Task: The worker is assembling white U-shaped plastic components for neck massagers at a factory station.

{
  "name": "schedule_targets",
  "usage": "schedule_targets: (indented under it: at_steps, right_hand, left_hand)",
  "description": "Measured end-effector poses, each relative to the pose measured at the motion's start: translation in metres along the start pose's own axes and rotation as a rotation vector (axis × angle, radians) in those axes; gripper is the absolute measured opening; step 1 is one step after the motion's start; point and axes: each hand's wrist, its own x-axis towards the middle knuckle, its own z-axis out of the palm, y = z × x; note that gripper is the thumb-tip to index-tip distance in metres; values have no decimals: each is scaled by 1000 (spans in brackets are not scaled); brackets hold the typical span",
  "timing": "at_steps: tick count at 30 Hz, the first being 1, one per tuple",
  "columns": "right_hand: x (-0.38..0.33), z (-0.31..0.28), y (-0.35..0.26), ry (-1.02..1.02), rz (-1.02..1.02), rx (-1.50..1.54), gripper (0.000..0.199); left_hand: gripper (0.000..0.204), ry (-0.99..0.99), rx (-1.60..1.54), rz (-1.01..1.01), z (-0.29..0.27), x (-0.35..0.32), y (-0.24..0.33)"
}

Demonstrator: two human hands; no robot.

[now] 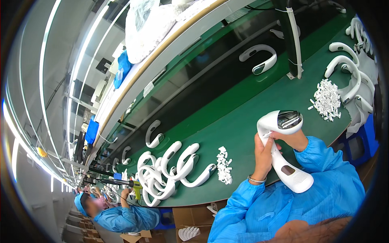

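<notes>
A white C-shaped neck device stands tilted in front of my chest. One end has a dark glossy window; the other has a dark oval panel and a dotted surface. My left hand is wrapped round its middle. Beneath the dark-windowed end, my right hand has its fingers pinched at the inner curve, on what looks like a small white plastic piece, partly hidden. Close to my left hand, a small pile of white plastic pieces lies on the green bench. Past my right hand is a larger pile.
White neck devices are heaped at the left, and more rest at the right. Another lies on the green conveyor belt. A dark post rises at the far edge. A co-worker in blue sits at the left by a power screwdriver.
</notes>
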Motion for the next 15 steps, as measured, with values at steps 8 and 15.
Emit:
schedule_targets:
  at_steps: [8,15]
  right_hand:
    - [9,5,-47,-241,114,-58,28]
    - [11,-6,-51,-362,-103,-278,28]
  left_hand:
    - [37,-41,60,216,-12,3,-12]
    - [41,-44,319,406,-14,-2,-13]
